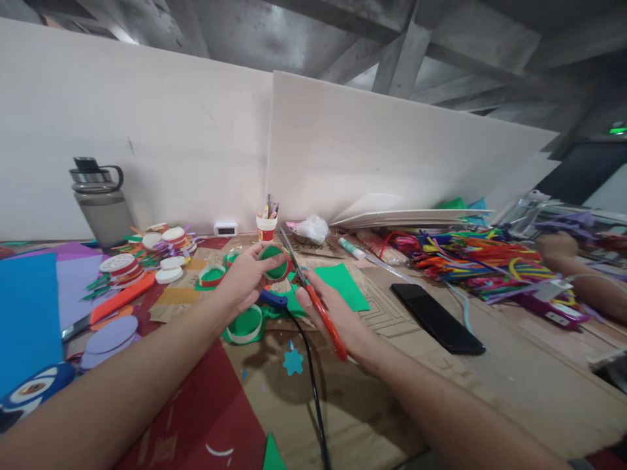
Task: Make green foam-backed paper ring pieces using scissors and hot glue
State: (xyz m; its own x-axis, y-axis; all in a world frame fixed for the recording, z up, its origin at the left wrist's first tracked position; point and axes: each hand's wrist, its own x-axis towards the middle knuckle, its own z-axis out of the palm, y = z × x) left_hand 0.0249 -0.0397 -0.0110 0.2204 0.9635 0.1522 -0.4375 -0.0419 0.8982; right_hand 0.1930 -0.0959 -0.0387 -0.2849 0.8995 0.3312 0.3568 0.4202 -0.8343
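Note:
My left hand [245, 277] pinches a small round paper cup shape [277, 269], green inside with a red and white band, between thumb and fingers. In my right hand [337, 307] are red-handled scissors [326, 318]. Their blades point up and away, beside the right edge of the cup shape; whether they touch it I cannot tell. Below the hands lies a blue-handled tool [272, 298] with a black cord [311, 372]. Green rings with white bands, such as one ring [245, 324], rest near my left hand. Green paper [345, 287] lies beyond my right hand.
A black phone [435, 318] lies to the right, before a heap of coloured pipe cleaners [475, 258]. A bottle [102, 202], an orange cutter [122, 297] and purple discs [110, 336] are at left. Another person's arm [588, 281] reaches in at far right. White boards [392, 150] stand behind.

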